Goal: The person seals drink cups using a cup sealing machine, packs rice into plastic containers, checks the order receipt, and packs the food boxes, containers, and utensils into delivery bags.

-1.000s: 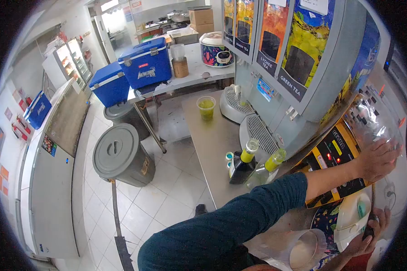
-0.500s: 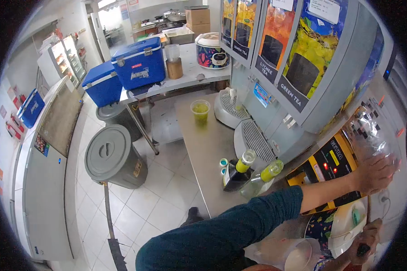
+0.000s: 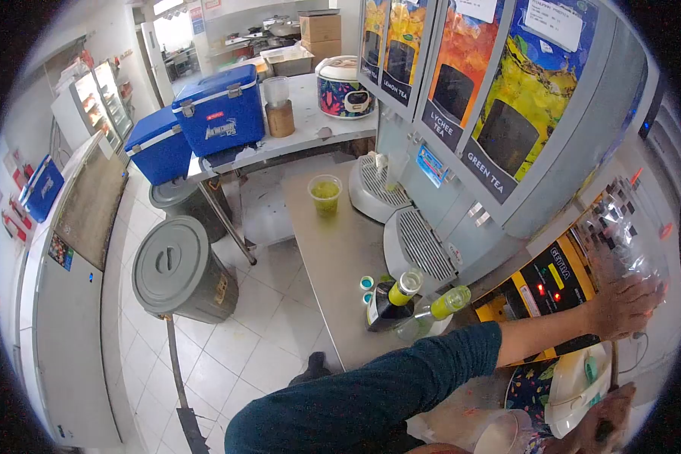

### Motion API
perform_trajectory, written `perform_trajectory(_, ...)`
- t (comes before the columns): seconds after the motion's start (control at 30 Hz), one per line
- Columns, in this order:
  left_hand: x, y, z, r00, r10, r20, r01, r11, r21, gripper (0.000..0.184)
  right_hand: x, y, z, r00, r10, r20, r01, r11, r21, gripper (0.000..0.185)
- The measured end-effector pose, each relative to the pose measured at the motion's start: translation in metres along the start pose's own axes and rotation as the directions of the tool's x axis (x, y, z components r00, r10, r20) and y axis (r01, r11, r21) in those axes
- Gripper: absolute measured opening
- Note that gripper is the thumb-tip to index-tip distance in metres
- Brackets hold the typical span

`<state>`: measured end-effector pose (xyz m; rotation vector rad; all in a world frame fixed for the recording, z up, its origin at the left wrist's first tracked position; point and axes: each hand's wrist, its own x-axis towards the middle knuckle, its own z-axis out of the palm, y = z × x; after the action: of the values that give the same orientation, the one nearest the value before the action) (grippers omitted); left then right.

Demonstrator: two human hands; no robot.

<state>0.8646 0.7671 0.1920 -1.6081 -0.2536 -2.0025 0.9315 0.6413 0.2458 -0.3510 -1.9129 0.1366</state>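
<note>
My left hand [image 3: 628, 306], at the end of a dark teal sleeve, reaches right and grips a clear plastic item [image 3: 620, 231] beside the yellow-and-black Getra machine [image 3: 541, 284]. Low at the right edge, my right hand [image 3: 604, 420] is blurred, its fingers curled round something small and dark by the patterned rice cooker [image 3: 530, 390]. A clear container [image 3: 503, 431] is partly visible under my left arm. Left of that arm, a dark bottle [image 3: 390, 306] and a clear bottle [image 3: 424, 321] stand on the steel counter. Farther back is a cup of green drink [image 3: 325, 195].
A drink dispenser [image 3: 477, 204] with drip trays [image 3: 424, 246] rises behind the counter [image 3: 303, 242]. Across a gap, a white table [image 3: 303, 144] holds a blue cooler box [image 3: 219, 113], a jar and another rice cooker [image 3: 346, 91]. A lidded grey bin [image 3: 178, 265] stands on the floor.
The view has shifted, so the cup and bottles appear slightly left and lower. My left hand appears lower, still at the clear plastic. My right hand has moved lower and left beside the rice cooker.
</note>
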Motion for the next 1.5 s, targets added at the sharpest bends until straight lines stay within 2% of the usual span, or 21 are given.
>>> perform_trajectory(0.23,-0.009,0.005,0.012,0.977,-0.18,0.113,0.19,0.978,-0.087,0.016,0.106,0.046,-0.083,0.843,0.2,-0.5,-0.074,0.962,0.261,0.022)
perform_trajectory(0.27,-0.006,0.006,0.006,0.96,-0.212,0.182,0.24,0.96,-0.145,0.019,0.128,0.067,-0.101,0.65,0.322,-0.688,-0.232,0.947,0.223,0.022)
perform_trajectory(0.3,-0.004,0.007,0.001,0.937,-0.244,0.25,0.295,0.935,-0.195,0.022,0.133,0.105,-0.134,0.802,-0.014,-0.597,-0.224,0.92,-0.322,0.023)
perform_trajectory(0.33,-0.003,0.003,-0.003,0.947,-0.198,0.254,0.25,0.949,-0.191,0.025,0.144,0.099,-0.147,0.819,0.431,-0.379,-0.304,0.886,0.351,0.028)
perform_trajectory(0.4,-0.004,-0.002,-0.005,0.976,-0.084,0.2,0.109,0.987,-0.116,0.029,0.193,0.139,-0.189,0.427,0.236,-0.873,-0.656,0.746,-0.119,0.03)
perform_trajectory(0.43,-0.003,-0.003,-0.006,0.974,-0.046,0.223,0.051,0.999,-0.013,0.031,0.17,0.166,-0.206,0.77,0.039,-0.636,-0.567,0.499,-0.655,0.03)
perform_trajectory(0.5,-0.001,0.007,-0.019,0.955,-0.084,0.286,0.073,0.996,0.051,0.032,0.156,0.212,-0.21,0.908,-0.098,-0.408,-0.297,0.536,-0.79,0.032)
perform_trajectory(0.53,0.001,0.013,-0.026,0.935,-0.143,0.326,0.145,0.989,0.016,0.031,0.15,0.231,-0.208,0.946,-0.164,-0.28,-0.151,0.541,-0.827,0.034)
perform_trajectory(0.67,-0.019,0.046,-0.074,0.752,-0.422,0.506,0.551,0.824,-0.133,0.036,0.126,0.276,-0.181,0.858,0.128,-0.497,-0.411,0.751,-0.516,0.038)
perform_trajectory(0.77,-0.093,0.088,-0.102,0.504,-0.802,0.32,0.859,0.505,-0.087,0.05,0.092,0.283,-0.168,0.912,0.173,-0.373,-0.364,0.76,-0.538,0.058)
perform_trajectory(0.83,-0.171,0.098,-0.104,0.012,-0.983,0.183,0.999,0.018,0.031,0.053,0.073,0.273,-0.167,0.901,0.218,-0.376,-0.425,0.621,-0.658,0.069)
perform_trajectory(0.87,-0.17,0.086,-0.111,-0.394,-0.879,0.268,0.881,-0.445,-0.162,0.044,0.066,0.256,-0.163,0.875,0.228,-0.427,-0.483,0.469,-0.739,0.067)
perform_trajectory(0.9,-0.165,0.064,-0.115,-0.687,-0.598,0.413,0.525,-0.801,-0.288,0.035,0.06,0.235,-0.157,0.85,0.228,-0.475,-0.525,0.299,-0.797,0.065)
perform_trajectory(0.97,-0.247,0.019,-0.116,-0.636,-0.238,0.734,0.252,-0.963,-0.094,0.024,0.052,0.173,-0.13,0.851,-0.092,-0.517,-0.41,0.5,-0.763,0.053)
perform_trajectory(1.0,-0.236,0.023,-0.117,-0.652,-0.31,0.692,0.283,-0.946,-0.157,0.021,0.046,0.145,-0.119,0.811,-0.214,-0.545,-0.293,0.657,-0.694,0.051)
perform_trajectory(1.13,-0.215,0.044,-0.134,-0.649,-0.482,0.589,0.429,-0.871,-0.24,0.013,0.004,0.041,-0.06,0.917,-0.391,-0.074,0.148,0.507,-0.849,0.034)
perform_trajectory(1.17,-0.223,0.052,-0.149,-0.642,-0.5,0.582,0.464,-0.857,-0.224,0.012,-0.017,0.012,-0.042,0.996,-0.059,0.067,0.086,0.45,-0.889,0.027)
perform_trajectory(1.2,-0.207,0.059,-0.162,-0.72,-0.447,0.532,0.409,-0.891,-0.196,0.013,-0.019,0.003,-0.027,0.947,0.093,0.307,0.211,0.541,-0.814,0.027)
perform_trajectory(1.27,-0.181,0.072,-0.197,-0.811,-0.322,0.489,0.28,-0.947,-0.158,0.014,-0.021,-0.016,0.003,0.602,0.371,0.707,0.19,0.794,-0.578,0.027)
perform_trajectory(1.3,-0.178,0.076,-0.215,-0.823,-0.259,0.506,0.214,-0.966,-0.147,0.014,-0.042,-0.007,0.019,0.633,-0.016,0.774,0.504,0.767,-0.396,0.023)
perform_trajectory(1.5,-0.153,0.09,-0.264,-0.816,-0.218,0.536,0.162,-0.975,-0.151,0.014,-0.067,0.056,0.084,0.477,0.216,0.852,0.178,0.925,-0.335,0.062)
